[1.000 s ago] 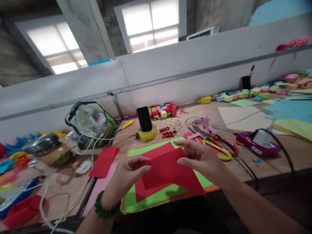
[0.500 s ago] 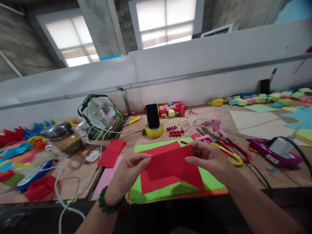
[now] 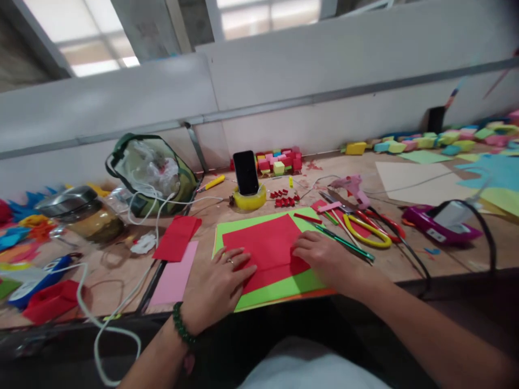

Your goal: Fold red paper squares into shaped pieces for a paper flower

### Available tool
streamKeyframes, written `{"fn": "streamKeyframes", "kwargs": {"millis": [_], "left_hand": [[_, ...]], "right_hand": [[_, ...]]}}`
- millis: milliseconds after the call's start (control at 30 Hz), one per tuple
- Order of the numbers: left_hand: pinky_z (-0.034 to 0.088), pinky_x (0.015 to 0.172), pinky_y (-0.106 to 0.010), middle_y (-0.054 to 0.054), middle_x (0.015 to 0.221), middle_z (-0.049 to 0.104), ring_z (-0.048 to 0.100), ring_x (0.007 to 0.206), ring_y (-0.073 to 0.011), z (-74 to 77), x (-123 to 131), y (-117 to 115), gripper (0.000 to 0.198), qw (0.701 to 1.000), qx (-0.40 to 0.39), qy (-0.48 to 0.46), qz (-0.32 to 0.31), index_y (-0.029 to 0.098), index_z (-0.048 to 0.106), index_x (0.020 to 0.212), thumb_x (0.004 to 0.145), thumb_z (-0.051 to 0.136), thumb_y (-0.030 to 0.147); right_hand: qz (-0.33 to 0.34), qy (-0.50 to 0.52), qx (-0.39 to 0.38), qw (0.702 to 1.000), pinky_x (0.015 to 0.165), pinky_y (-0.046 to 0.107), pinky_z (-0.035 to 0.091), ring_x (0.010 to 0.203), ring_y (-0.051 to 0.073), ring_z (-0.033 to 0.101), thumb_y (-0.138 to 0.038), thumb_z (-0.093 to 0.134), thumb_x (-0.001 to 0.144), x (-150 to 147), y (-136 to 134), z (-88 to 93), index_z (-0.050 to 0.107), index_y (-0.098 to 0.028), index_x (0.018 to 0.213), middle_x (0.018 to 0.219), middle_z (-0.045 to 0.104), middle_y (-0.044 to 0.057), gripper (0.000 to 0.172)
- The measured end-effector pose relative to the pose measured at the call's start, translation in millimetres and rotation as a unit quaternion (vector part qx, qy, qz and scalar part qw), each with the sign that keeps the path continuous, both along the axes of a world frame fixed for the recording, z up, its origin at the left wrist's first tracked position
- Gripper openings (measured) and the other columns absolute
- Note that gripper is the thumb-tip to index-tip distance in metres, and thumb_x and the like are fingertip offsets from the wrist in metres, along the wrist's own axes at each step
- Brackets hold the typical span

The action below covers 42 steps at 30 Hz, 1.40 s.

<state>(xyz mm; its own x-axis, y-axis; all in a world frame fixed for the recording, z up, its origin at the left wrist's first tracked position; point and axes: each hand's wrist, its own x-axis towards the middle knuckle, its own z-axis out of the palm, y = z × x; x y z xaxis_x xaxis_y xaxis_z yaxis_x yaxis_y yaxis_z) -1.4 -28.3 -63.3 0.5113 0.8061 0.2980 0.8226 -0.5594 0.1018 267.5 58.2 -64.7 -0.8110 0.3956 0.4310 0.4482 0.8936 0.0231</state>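
A red paper sheet [image 3: 267, 246] lies on a stack of green paper [image 3: 279, 292], with a second red layer along its lower part. My left hand [image 3: 223, 286], with a ring and a green bead bracelet, rests on the left edge of the red sheet, fingers spread and stretched out. At the right edge, my right hand [image 3: 324, 259] presses the red sheet with curled fingers held together; its thumb is hidden. Just beyond the right hand are a green pen [image 3: 344, 243], a narrow red strip [image 3: 307, 219] and yellow-handled scissors [image 3: 368, 232].
A phone [image 3: 246, 173] leans on a yellow tape roll [image 3: 250, 199]. Small red folded pieces [image 3: 286, 201] lie beside it. A pink glue gun [image 3: 352, 189] and purple power strip [image 3: 441, 227] are right; a glass jar [image 3: 87, 219], bag [image 3: 162, 173] and white cable [image 3: 87, 292] are left.
The red paper that both hands held raised is now down on the stack. My left hand has flattened onto it, and the right has lowered to its right edge. The view has tilted down.
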Motion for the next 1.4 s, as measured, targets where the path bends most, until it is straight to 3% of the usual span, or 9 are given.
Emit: {"fn": "streamKeyframes", "kwargs": {"millis": [167, 333, 467, 567, 833, 1033, 1167, 1300, 1400], "left_hand": [[0.031, 0.108, -0.056, -0.011, 0.135, 0.056, 0.048, 0.126, -0.0289, 6.5, -0.1, -11.5, 0.039, 0.999, -0.042, -0.014, 0.027, 0.022, 0.06, 0.125, 0.087, 0.054, 0.03], [0.03, 0.108, -0.057, -0.014, 0.143, 0.048, 0.042, 0.132, -0.0315, 12.0, 8.6, -12.7, 0.05, 0.998, -0.055, 0.0, 0.024, 0.019, 0.053, 0.133, 0.09, 0.051, 0.046], [0.028, 0.107, -0.06, -0.015, 0.145, 0.045, 0.042, 0.132, -0.0331, 1.8, 23.0, -12.6, 0.065, 0.994, -0.102, 0.023, 0.017, 0.018, 0.042, 0.142, 0.089, 0.046, 0.057], [0.025, 0.108, -0.06, -0.013, 0.144, 0.047, 0.043, 0.131, -0.0331, -5.9, 27.0, -14.8, 0.068, 0.994, -0.099, 0.025, 0.031, 0.02, 0.044, 0.141, 0.087, 0.046, 0.061], [0.011, 0.111, -0.055, -0.008, 0.143, 0.049, 0.04, 0.13, -0.0328, -18.3, -7.4, -26.4, 0.062, 0.994, -0.012, 0.094, 0.053, 0.028, 0.048, 0.138, 0.085, 0.051, 0.061], [0.009, 0.112, -0.048, -0.006, 0.147, 0.044, 0.039, 0.13, -0.0318, -29.5, -18.0, -30.3, 0.076, 0.989, 0.032, 0.133, 0.053, 0.034, 0.038, 0.144, 0.079, 0.049, 0.072], [0.013, 0.11, -0.049, -0.009, 0.149, 0.041, 0.039, 0.131, -0.0332, -34.4, -20.7, -31.3, 0.083, 0.987, 0.047, 0.147, 0.046, 0.034, 0.033, 0.146, 0.076, 0.048, 0.075], [0.027, 0.103, -0.056, -0.012, 0.15, 0.039, 0.039, 0.132, -0.038, -29.0, -24.9, -33.1, 0.082, 0.987, 0.033, 0.155, 0.039, 0.035, 0.029, 0.148, 0.078, 0.048, 0.073], [0.039, 0.097, -0.056, -0.013, 0.147, 0.042, 0.043, 0.129, -0.0382, -7.1, -20.2, -30.9, 0.076, 0.994, -0.016, 0.106, 0.031, 0.034, 0.03, 0.148, 0.082, 0.045, 0.07]], "right_hand": [[-0.049, 0.048, -0.008, 0.998, 0.076, 0.035, 0.05, 0.084, 0.021, 0.061, 0.002, 0.046, 0.08, 15.1, -5.0, 7.7, 0.068, -0.015, 0.076, 0.085, 0.071, 0.009, 0.028], [-0.076, 0.101, 0.0, 0.992, 0.09, 0.041, 0.049, 0.1, 0.023, 0.061, 0.0, 0.042, 0.083, 9.8, -12.0, 21.8, 0.068, -0.015, 0.102, 0.104, 0.071, 0.01, 0.036], [0.014, 0.035, -0.048, 0.998, 0.095, 0.041, 0.049, 0.11, 0.024, 0.058, -0.008, 0.046, 0.088, -11.4, -22.8, 5.0, 0.063, -0.014, 0.117, 0.12, 0.066, 0.012, 0.034], [0.039, 0.02, -0.076, 0.996, 0.088, 0.04, 0.053, 0.1, 0.023, 0.062, -0.017, 0.052, 0.091, -18.5, -28.6, -13.2, 0.067, -0.014, 0.109, 0.108, 0.07, 0.012, 0.024], [0.011, 0.072, -0.053, 0.996, 0.078, 0.037, 0.058, 0.09, 0.021, 0.066, -0.013, 0.044, 0.093, 4.5, -33.1, -17.5, 0.07, -0.011, 0.101, 0.097, 0.073, 0.013, 0.027], [-0.046, 0.079, -0.054, 0.994, 0.081, 0.035, 0.056, 0.092, 0.02, 0.065, -0.016, 0.046, 0.094, 3.0, -42.5, -24.9, 0.068, -0.016, 0.106, 0.1, 0.072, 0.009, 0.025], [-0.062, 0.082, -0.076, 0.992, 0.081, 0.036, 0.053, 0.091, 0.021, 0.063, -0.019, 0.053, 0.091, 5.4, -50.0, -25.5, 0.067, -0.017, 0.105, 0.099, 0.072, 0.007, 0.02], [-0.095, 0.085, -0.118, 0.985, 0.075, 0.032, 0.051, 0.085, 0.019, 0.061, -0.024, 0.055, 0.091, 31.2, -45.8, -19.0, 0.069, -0.02, 0.094, 0.089, 0.07, 0.005, 0.015], [-0.24, 0.105, -0.038, 0.964, 0.076, 0.035, 0.05, 0.089, 0.023, 0.06, -0.029, 0.053, 0.092, 61.8, -30.2, -18.3, 0.068, -0.017, 0.099, 0.095, 0.068, 0.009, 0.02]]}}
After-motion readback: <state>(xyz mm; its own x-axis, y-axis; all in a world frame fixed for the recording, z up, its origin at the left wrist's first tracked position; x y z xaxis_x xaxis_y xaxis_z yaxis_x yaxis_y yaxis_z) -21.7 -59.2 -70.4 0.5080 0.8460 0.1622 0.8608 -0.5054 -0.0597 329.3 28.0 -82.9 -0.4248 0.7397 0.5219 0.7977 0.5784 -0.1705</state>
